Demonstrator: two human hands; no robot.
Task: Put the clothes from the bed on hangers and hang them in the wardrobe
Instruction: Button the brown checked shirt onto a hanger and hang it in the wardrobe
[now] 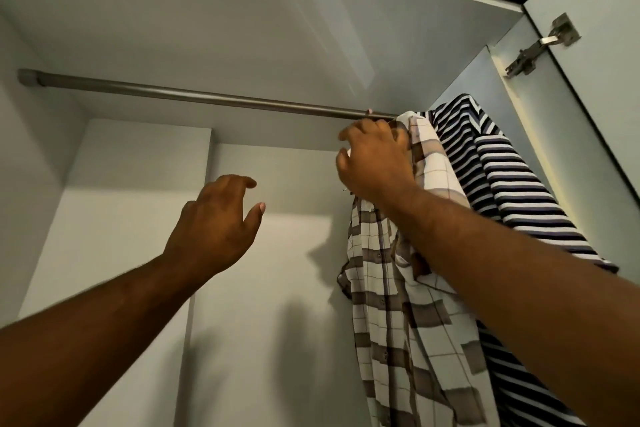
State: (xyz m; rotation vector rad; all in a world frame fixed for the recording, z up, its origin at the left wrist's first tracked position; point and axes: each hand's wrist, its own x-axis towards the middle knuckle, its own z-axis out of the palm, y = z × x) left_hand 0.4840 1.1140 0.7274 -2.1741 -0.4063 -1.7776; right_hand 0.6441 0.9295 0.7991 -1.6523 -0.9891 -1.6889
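Note:
A brown-and-white checked shirt [391, 322] hangs at the right end of the metal wardrobe rail [194, 94]. My right hand [374, 163] is up at the rail with its fingers curled round the shirt's collar. The hanger under it is hidden by the hand and the cloth. Just to the right, against the wardrobe's side wall, hangs a navy-and-white striped shirt [502, 177]. My left hand [214, 222] is raised in mid-air inside the wardrobe, lower and to the left, with relaxed fingers and nothing in it.
The rail runs bare from its left bracket [29, 76] to my right hand. The wardrobe's white back wall [270, 177] has a stepped panel at the left. The open door [606, 87] with its metal hinge [540, 48] stands at the right.

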